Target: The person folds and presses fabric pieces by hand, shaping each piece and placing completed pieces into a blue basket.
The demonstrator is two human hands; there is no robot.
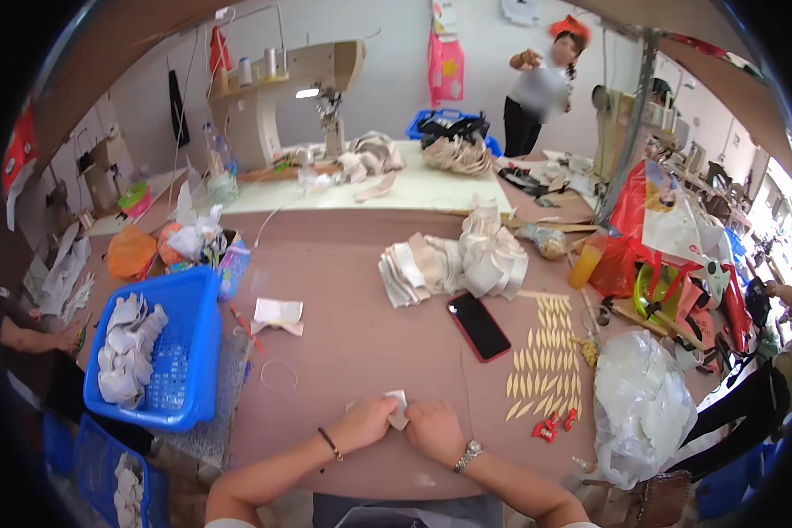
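Note:
A small white-and-beige piece of fabric or leather is pinched between my two hands near the front of the brown table. My left hand grips it from the left, fingers closed. From the other side my right hand closes on its right edge; its fingertips are partly hidden. Farther up, a similar flat piece lies on the tabletop. Stacks of pale cut pieces sit toward the back. Rows of small yellow leaf-shaped pieces are laid out to the right of my hands.
A blue basket with pale pieces stands at left. A phone, red wrappers and a plastic bag lie to the right. Behind are a sewing machine and a standing person. Other people show partly at both sides.

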